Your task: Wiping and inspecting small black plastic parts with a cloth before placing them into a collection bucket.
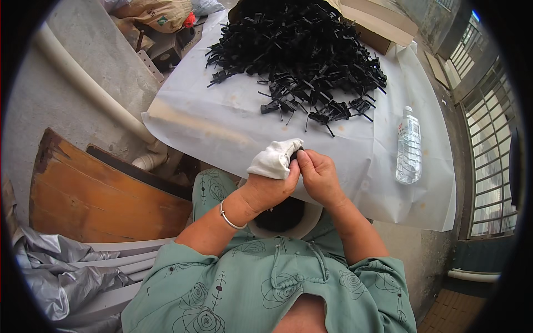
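Both my hands meet above the near edge of the covered table. My left hand (272,176), wrapped over the fingers by a white cloth (273,159), is closed round a small black plastic part (295,154). Its fingers are largely hidden by the cloth. From the other side, my right hand (320,173) pinches the same part between thumb and forefinger. Most of that part is covered by my fingers. Beyond the hands spreads a big heap of black plastic parts (300,50) with thin stems. Under my hands, between my knees, a pale round container (308,221) has a dark inside.
A clear plastic bottle (409,147) stands at the right on the white sheet (366,183) covering the table. Behind the heap is an open cardboard box (377,25). On the left are a wooden board (100,194), a pale pipe (94,83) and silver sheeting (61,272).
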The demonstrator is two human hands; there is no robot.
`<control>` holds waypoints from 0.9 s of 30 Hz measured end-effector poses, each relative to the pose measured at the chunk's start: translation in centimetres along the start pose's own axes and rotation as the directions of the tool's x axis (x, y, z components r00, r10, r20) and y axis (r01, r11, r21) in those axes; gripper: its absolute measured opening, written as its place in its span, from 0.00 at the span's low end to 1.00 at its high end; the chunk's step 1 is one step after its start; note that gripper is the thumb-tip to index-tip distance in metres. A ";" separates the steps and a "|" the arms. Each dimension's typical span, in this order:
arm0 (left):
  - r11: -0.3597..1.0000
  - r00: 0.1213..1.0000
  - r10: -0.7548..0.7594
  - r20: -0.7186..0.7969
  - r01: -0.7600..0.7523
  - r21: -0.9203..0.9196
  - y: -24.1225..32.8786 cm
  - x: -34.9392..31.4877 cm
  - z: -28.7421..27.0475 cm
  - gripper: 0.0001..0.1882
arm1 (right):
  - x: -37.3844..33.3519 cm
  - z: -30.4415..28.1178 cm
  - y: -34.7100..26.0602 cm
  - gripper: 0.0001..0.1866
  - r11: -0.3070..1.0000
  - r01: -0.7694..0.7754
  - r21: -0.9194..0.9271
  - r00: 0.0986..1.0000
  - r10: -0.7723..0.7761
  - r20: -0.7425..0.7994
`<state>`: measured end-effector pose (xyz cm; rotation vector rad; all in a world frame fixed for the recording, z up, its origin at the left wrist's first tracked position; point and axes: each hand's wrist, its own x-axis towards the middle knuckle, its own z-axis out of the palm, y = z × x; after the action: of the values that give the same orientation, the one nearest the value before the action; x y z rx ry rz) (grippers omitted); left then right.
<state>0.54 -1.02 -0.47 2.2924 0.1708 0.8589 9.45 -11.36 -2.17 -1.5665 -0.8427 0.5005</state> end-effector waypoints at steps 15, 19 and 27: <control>0.668 0.878 -0.372 0.300 0.478 -0.571 -1.3 0.1 -0.8 0.20 | 0.1 -2.7 -0.3 0.05 0.896 0.381 -0.229 0.924 -0.376 0.065; 0.730 0.852 -0.303 0.427 0.496 -0.470 -1.2 0.0 -0.7 0.19 | 0.5 -3.1 -1.7 0.04 0.937 0.259 -0.234 0.962 -0.273 -0.027; 0.632 0.840 -0.311 0.444 0.532 -0.564 -0.7 0.2 -1.5 0.20 | 0.3 -3.2 -0.3 0.04 0.939 0.298 -0.170 0.954 -0.285 0.099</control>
<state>-0.14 0.37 0.03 1.5517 0.2153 0.2250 11.91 -13.20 -1.28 -1.5609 -1.1841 0.2718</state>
